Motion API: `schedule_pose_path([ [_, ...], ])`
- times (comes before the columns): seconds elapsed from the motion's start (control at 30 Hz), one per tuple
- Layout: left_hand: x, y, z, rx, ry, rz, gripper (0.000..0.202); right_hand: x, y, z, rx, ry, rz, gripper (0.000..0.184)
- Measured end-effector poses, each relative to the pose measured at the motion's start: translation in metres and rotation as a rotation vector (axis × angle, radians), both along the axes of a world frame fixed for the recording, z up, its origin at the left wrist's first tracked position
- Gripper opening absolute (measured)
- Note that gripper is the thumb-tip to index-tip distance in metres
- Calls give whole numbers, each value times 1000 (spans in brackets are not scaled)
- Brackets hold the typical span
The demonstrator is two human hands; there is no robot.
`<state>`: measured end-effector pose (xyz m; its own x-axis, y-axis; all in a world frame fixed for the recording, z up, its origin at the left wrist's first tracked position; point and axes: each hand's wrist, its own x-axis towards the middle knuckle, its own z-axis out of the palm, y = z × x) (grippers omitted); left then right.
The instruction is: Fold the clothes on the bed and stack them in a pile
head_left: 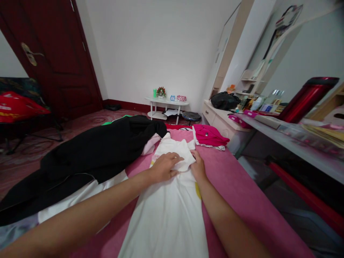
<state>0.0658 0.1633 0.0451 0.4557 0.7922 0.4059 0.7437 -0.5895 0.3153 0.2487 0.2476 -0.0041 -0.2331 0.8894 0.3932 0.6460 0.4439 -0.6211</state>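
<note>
A white garment (169, 211) lies lengthwise on the pink bedspread (236, 193) in front of me. My left hand (163, 167) rests flat on its folded upper part, fingers stretched out and pressing the cloth. Just to the right, my right hand (198, 165) lies on the same fold's right edge, fingers curled on the white cloth. A yellow patch (198, 190) shows at the garment's right side by my right wrist.
A large black garment (94, 154) sprawls over the bed's left half, with white cloth under it. A magenta garment (209, 135) lies at the far end. A cluttered dresser (268, 118) runs along the right. A dark red door (53, 53) stands at left, a small white table (166, 105) by the far wall.
</note>
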Motion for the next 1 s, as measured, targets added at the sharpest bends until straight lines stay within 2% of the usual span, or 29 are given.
schedule_pose_path([
  [0.07,-12,-5,-12,-28,19,34,36,0,-2,1,-5,110,-46,56],
  [0.13,-23,-10,-20,-60,16,49,26,-1,-3,3,44,131,-28,63],
  [0.23,-34,-19,-24,-75,-3,42,24,-5,-4,4,90,-22,70,55],
  [0.33,-42,-34,-23,-73,-19,1,25,-4,-8,4,45,-208,147,47],
  [0.5,-68,-80,-20,-140,89,-40,36,21,-37,1,63,-481,268,50],
  [0.6,-88,-120,-9,-247,168,-105,54,46,-67,2,90,-497,400,51],
  [0.7,-98,-156,12,-313,195,-168,63,70,-108,14,36,-468,571,57],
  [0.8,-94,-180,36,-333,221,-252,53,86,-154,36,-91,-459,683,66],
  [0.87,-85,-189,46,-334,224,-313,44,92,-180,49,-159,-459,727,64],
  [1.0,-63,-191,48,-230,79,-423,23,88,-201,55,-147,-412,829,41],
])
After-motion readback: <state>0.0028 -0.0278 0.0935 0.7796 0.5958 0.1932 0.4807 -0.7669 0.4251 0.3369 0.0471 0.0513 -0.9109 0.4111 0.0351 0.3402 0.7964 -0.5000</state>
